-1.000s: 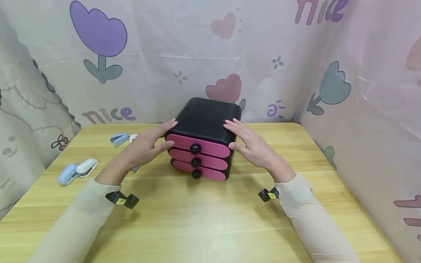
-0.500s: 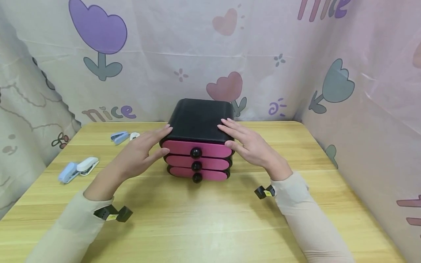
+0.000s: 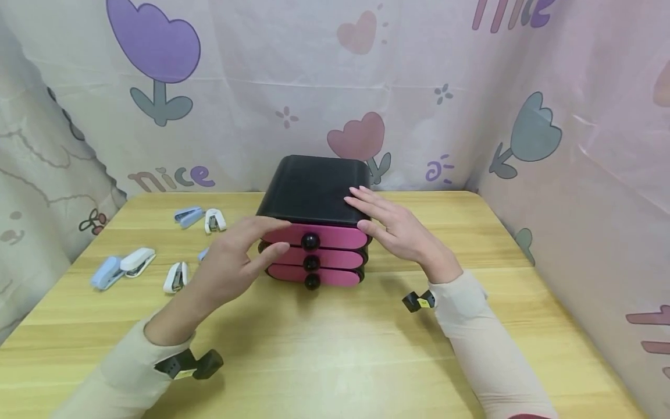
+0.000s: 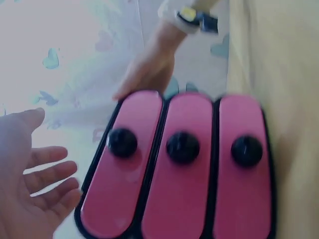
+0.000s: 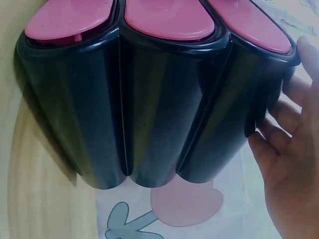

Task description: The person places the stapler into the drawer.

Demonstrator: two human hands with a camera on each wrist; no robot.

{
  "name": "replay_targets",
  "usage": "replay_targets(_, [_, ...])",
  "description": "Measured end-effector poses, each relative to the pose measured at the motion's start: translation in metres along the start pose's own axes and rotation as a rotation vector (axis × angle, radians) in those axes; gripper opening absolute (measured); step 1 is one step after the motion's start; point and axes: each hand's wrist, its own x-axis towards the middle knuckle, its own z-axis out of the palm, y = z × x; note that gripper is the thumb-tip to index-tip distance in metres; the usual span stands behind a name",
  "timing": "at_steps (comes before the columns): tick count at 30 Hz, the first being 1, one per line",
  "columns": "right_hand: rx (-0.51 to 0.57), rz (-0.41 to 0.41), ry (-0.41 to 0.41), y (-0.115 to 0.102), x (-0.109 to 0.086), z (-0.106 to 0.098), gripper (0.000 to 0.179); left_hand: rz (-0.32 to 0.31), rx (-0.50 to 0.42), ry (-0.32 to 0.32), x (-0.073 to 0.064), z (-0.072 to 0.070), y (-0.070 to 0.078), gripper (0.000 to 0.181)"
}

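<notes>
Head view: left hand (image 3: 230, 262) off drawer box (image 3: 314, 201), open before top drawer (image 3: 314, 237); right hand (image 3: 398, 230) open, still steadying.

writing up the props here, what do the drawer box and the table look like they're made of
Drawer box: likely moulded plastic, a glossy black shell with reflections in the right wrist view; pink drawer fronts look smoother, semi-matte plastic with round black knobs.
Table: pale wood-grain surface, possibly laminate rather than solid wood.
</notes>
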Motion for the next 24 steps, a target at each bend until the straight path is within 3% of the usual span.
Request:
replay_targets(4, [0.006, -0.001, -0.001, 0.001, 0.001, -0.002, 0.053, -0.162, -0.224, -0.154, 0.000, 0.005, 0.007, 0.030])
replay_targets(8, [-0.002, -0.005, -0.018, 0.000, 0.000, -0.003, 0.054, -0.346, -0.505, -0.312, 0.000, 0.015, 0.005, 0.033])
replay_targets(11, [-0.004, -0.010, -0.029, -0.001, 0.000, -0.003, 0.053, -0.435, -0.693, -0.399, 0.000, 0.025, 0.000, 0.041])
replay_targets(15, [-0.006, -0.014, -0.022, -0.002, 0.001, -0.003, 0.051, -0.497, -0.914, -0.494, -0.001, 0.036, -0.005, 0.049])
replay_targets(19, [-0.015, -0.021, -0.024, -0.001, 0.001, -0.003, 0.050, -0.578, -1.115, -0.547, -0.001, 0.044, -0.006, 0.054])
replay_targets(24, [0.006, -0.024, -0.012, -0.001, 0.000, -0.002, 0.049, -0.698, -1.313, -0.492, 0.001, 0.050, -0.001, 0.061])
